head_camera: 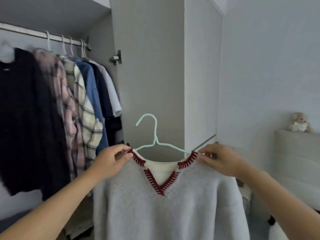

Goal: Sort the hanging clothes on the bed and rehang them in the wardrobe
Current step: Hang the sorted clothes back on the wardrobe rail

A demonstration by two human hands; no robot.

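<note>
A pale grey V-neck sweater [166, 210] with dark red stitching along its cream collar hangs on a mint green hanger [154, 134] in front of me. My left hand [110, 161] pinches the sweater's left shoulder at the collar. At the right shoulder, my right hand [220, 161] pinches the fabric the same way. The hanger's hook points up and left, free of the rail. The wardrobe rail [43, 34] runs at the upper left, above and left of the sweater.
Several garments hang on the rail: a black top [26, 118], plaid shirts [81, 118], a blue shirt [95, 101] and a white one. The open wardrobe door [149, 66] stands behind the sweater. A teddy bear [298, 122] sits on the padded headboard [297, 153] at right.
</note>
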